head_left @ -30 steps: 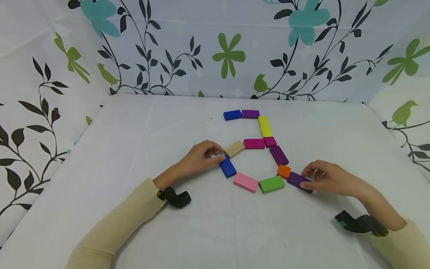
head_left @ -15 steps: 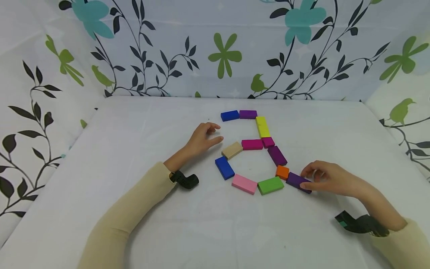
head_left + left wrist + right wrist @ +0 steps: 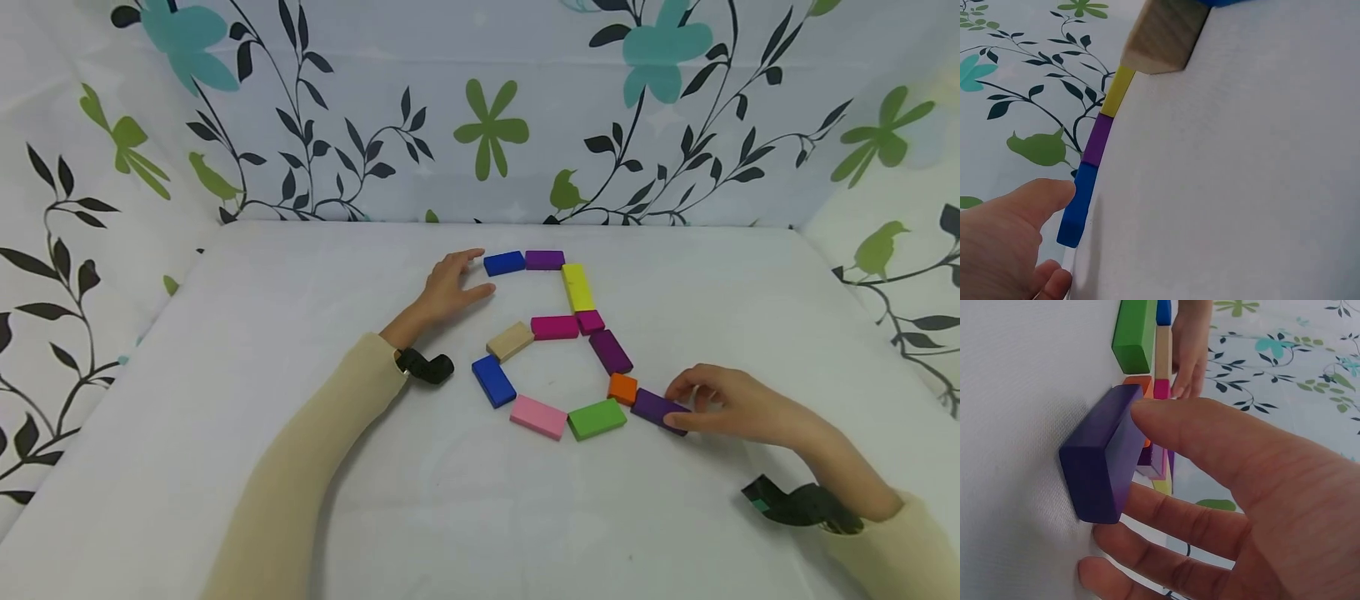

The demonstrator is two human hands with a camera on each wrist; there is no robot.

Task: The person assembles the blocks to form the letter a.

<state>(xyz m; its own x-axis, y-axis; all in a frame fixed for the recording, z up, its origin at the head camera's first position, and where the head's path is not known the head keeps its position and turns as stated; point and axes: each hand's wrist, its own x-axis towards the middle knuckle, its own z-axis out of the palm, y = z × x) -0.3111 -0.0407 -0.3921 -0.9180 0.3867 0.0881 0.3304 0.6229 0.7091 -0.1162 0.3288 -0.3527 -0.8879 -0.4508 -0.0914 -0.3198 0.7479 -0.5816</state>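
My left hand (image 3: 448, 287) is just left of a blue block (image 3: 504, 263) at the back of the layout. Its thumb and fingers are spread with nothing between them; a small gap to the block shows in the head view. Against that block's right end lies a purple block (image 3: 544, 260), then a yellow block (image 3: 577, 287). At the front right, my right hand (image 3: 738, 406) holds a dark purple block (image 3: 1100, 456) flat on the table, thumb on one long side and fingers round the other. An orange block (image 3: 622, 388) meets that block's left end.
A lower loop has magenta (image 3: 555, 327), tan (image 3: 510, 341), blue (image 3: 493, 381), pink (image 3: 538, 417) and green (image 3: 597, 419) blocks. A small magenta block (image 3: 589, 322) and a plum block (image 3: 611, 352) form its right side. The white table (image 3: 420, 508) meets a patterned cloth (image 3: 360, 100) behind.
My left hand has let go of the lower blue block by the tan one and moved up and back towards the far blue block. The right hand stays on the dark purple block.
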